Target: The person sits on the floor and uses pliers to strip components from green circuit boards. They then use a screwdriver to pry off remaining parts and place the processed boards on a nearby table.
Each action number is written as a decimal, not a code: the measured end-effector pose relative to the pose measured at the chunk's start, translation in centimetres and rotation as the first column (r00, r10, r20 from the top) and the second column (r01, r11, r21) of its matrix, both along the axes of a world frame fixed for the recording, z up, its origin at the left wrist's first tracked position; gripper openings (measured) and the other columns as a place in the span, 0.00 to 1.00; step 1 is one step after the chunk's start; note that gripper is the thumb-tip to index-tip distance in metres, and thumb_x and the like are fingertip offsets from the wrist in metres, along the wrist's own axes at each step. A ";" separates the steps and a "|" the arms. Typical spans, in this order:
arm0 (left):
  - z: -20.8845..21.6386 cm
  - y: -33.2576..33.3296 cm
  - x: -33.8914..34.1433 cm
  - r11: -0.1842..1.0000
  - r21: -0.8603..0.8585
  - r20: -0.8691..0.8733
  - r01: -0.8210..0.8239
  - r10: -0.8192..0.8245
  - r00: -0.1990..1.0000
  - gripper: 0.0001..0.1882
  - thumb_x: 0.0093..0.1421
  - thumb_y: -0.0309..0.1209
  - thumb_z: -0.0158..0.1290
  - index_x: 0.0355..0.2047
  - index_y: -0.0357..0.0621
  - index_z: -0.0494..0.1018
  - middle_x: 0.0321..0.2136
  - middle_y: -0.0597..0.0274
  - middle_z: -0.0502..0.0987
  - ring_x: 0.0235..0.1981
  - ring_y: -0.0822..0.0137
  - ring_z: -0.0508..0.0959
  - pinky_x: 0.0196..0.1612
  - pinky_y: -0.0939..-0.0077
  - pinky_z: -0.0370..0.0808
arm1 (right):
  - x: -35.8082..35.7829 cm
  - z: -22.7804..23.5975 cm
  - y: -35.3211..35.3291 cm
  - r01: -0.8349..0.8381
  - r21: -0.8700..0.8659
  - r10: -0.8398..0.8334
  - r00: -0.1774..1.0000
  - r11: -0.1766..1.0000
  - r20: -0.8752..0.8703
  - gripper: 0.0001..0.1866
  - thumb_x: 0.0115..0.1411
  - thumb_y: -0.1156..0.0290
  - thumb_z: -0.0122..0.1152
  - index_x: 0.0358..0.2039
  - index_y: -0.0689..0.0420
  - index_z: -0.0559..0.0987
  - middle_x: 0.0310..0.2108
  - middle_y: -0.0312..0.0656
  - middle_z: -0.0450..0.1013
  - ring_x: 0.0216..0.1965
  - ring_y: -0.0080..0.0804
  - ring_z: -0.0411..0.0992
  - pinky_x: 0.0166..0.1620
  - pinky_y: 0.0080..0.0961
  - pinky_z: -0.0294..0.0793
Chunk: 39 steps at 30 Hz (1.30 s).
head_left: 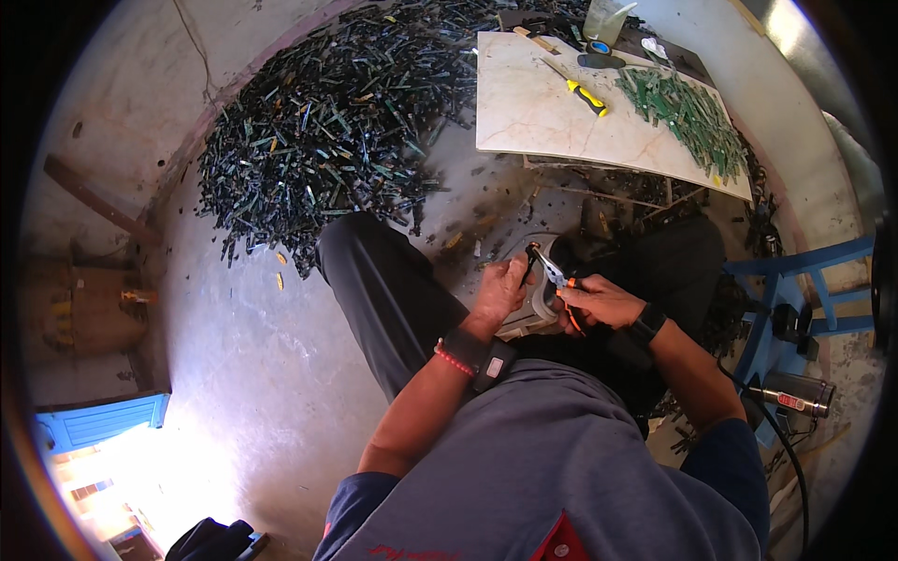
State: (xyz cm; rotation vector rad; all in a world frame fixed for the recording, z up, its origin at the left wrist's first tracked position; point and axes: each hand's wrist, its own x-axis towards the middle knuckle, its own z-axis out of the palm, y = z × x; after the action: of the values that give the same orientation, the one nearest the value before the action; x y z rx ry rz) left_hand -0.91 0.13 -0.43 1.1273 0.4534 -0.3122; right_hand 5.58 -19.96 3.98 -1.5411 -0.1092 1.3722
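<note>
Close together in front of my lap, both hands work above a pale rounded container (526, 324), partly hidden by them. My right hand (603, 301) is wrapped round pliers (552, 272) with orange and black handles. Their metal jaws reach to a small dark piece (530, 254), which my left hand (500, 292) pinches. The kind of that piece is too small to make out. Whether the jaws are closed on it I cannot tell.
A large heap of dark, thin strips (318, 122) covers the floor ahead and left. On a white marbled board (524, 112) at the far right lie green strips (683, 117), a yellow-and-black-handled tool (586, 97) and a tape roll (600, 47). A blue stool (772, 280) and steel flask (795, 395) stand right.
</note>
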 end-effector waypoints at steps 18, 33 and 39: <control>0.6 0.5 0.0 0.991 -0.131 0.064 0.037 -0.029 0.998 0.26 0.61 0.52 0.45 0.23 0.39 0.67 0.10 0.73 0.56 0.10 0.79 0.52 0.14 0.81 0.48 | -1.6 0.8 0.0 0.274 0.219 -0.146 0.873 0.937 -0.466 0.21 0.65 0.53 0.43 0.34 0.60 0.72 0.23 0.40 0.70 0.21 0.31 0.72 0.23 0.27 0.73; 0.7 0.1 -0.4 0.998 -0.050 0.033 -0.024 0.026 0.999 0.25 0.61 0.52 0.42 0.24 0.39 0.66 0.09 0.73 0.55 0.09 0.79 0.52 0.13 0.80 0.47 | -1.4 0.9 1.4 -0.069 -0.181 0.154 0.845 0.981 0.512 0.17 0.64 0.60 0.50 0.27 0.62 0.73 0.16 0.38 0.71 0.19 0.25 0.72 0.22 0.23 0.71; 0.5 0.1 -0.1 0.996 -0.057 0.009 -0.069 0.069 0.998 0.25 0.60 0.52 0.44 0.24 0.39 0.66 0.10 0.73 0.55 0.09 0.79 0.51 0.13 0.80 0.47 | -1.0 0.6 1.5 -0.043 -0.076 0.072 0.898 0.996 0.434 0.18 0.63 0.59 0.50 0.26 0.62 0.73 0.17 0.39 0.71 0.19 0.28 0.73 0.23 0.24 0.72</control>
State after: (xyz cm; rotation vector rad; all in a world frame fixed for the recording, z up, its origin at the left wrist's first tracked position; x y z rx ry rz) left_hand -1.05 0.19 0.04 1.0556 0.4698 -0.2568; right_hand 4.53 -18.43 4.54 -1.8942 -0.3938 1.0594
